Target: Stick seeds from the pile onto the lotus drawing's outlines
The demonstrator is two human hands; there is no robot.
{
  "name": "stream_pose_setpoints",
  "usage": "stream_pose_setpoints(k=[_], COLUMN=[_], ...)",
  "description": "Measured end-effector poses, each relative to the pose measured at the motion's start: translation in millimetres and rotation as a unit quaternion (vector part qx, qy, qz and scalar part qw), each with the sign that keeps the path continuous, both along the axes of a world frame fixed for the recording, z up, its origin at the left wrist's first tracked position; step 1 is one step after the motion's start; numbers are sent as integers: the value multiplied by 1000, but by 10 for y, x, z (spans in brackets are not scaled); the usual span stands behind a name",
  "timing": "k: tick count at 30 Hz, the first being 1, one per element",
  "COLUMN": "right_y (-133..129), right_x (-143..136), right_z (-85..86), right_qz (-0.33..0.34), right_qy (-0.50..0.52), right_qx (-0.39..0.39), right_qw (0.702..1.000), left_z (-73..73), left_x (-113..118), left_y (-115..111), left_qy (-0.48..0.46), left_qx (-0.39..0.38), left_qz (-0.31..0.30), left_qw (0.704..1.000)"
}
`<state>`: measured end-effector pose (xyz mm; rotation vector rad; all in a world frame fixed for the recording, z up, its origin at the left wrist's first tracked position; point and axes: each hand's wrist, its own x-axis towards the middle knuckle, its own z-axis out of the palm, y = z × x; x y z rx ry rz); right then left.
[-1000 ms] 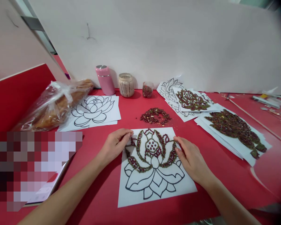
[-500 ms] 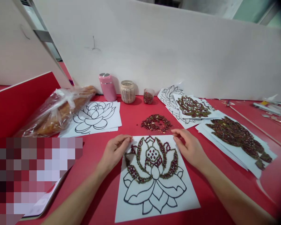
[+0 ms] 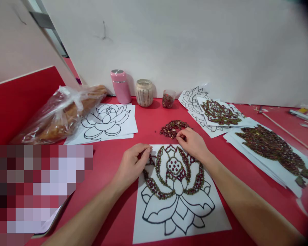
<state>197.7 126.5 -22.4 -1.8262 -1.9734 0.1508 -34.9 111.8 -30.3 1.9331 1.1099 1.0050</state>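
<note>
A white sheet with a lotus outline [image 3: 178,208] lies in front of me, its upper petals lined with green and dark red beans. My left hand [image 3: 135,160] rests at the sheet's top left corner, thumb and forefinger pinched together; what they hold, if anything, is too small to name. At the near edge of the loose bean pile [image 3: 173,129], just above the sheet's top edge, is my right hand [image 3: 192,141]. Its fingers are curled together, and anything between them is hidden.
Behind stand a pink flask [image 3: 120,87], a ribbed jar [image 3: 144,94] and a small cup of beans [image 3: 168,99]. A plastic-wrapped bundle [image 3: 66,116] and lotus drawings [image 3: 107,126] lie left. Bean-covered sheets [image 3: 272,150] are stacked right. A blurred-out area covers the lower left.
My right hand has moved left from the sheet's top right corner to the bean pile, and its fingers have closed. My left hand stays by the top left corner. The view has shifted slightly.
</note>
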Motion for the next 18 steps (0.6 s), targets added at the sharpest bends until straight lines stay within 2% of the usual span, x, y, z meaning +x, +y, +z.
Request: stream_pose_setpoints(k=[11,18], right_y=[-17,-36], right_x=[-86,-14], right_z=[37,77], right_qz=[-16,-30], right_qy=[-54,4], right_qx=[-4,28], right_qw=[998,999], left_z=[-11,-7], left_x=[22,19], left_y=[-19,-17], left_qy=[7,16], left_qx=[22,23], left_qz=[-2,-6], left_qw=[1000,1000])
